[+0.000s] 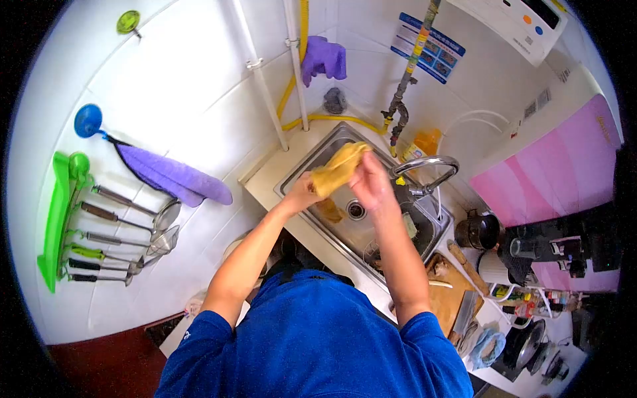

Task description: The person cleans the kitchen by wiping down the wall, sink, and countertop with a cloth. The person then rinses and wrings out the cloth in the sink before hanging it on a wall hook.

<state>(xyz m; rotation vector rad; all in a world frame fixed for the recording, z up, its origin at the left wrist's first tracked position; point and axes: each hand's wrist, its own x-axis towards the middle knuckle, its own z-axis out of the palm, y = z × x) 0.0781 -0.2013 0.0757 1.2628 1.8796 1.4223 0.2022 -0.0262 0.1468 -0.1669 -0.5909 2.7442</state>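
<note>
Over the sink (302, 174), I have a folded, wrung-looking yellow cloth (340, 168) between my hands. My left hand (304, 194) is closed on its lower left end. At the other end, my right hand (371, 184) has its fingers on the cloth and is slightly blurred. Below the cloth, a yellow-brown patch (328, 211) shows in the basin; whether it is another cloth or a reflection, I cannot tell. Close by are the round drain (356, 210) and the curved chrome faucet (434, 161), which stands right of my right hand.
A wooden cutting board (443, 302) with a cleaver (463, 313) lies right of the sink. Beyond it are a dark pot (479, 230) and several bottles. Ladles and strainers hang from a green rack (58, 222) on the left wall, near a purple towel (176, 176).
</note>
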